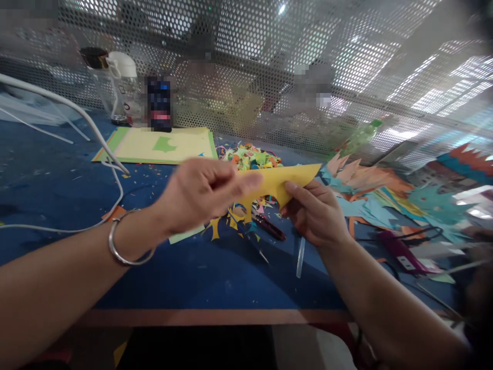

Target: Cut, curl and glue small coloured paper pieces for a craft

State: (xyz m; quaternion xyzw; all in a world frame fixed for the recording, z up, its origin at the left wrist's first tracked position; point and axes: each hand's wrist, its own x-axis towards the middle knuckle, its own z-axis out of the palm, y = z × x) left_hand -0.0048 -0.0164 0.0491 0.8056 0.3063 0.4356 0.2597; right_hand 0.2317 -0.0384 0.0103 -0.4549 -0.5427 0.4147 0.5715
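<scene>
My left hand (pixel 200 192) pinches the left end of a yellow cut paper shape (pixel 283 181), held above the blue table (pixel 50 180). A metal bangle sits on that wrist. My right hand (pixel 314 213) grips the same paper from below on the right, thumb on top. A thin clear stick (pixel 300 257) pokes down from under my right hand; whether the hand holds it I cannot tell. Dark red-handled scissors (pixel 269 227) lie on the table just below the paper, among yellow offcuts (pixel 231 218).
A pile of coloured paper scraps (pixel 252 156) lies behind the hands. Yellow and green sheets (pixel 162 145) lie at the back left, near a white-lidded bottle (pixel 125 87). White cable (pixel 96 133) crosses the left side. Cut orange and teal shapes (pixel 370 190) cover the right. A perforated metal screen (pixel 308 61) stands behind.
</scene>
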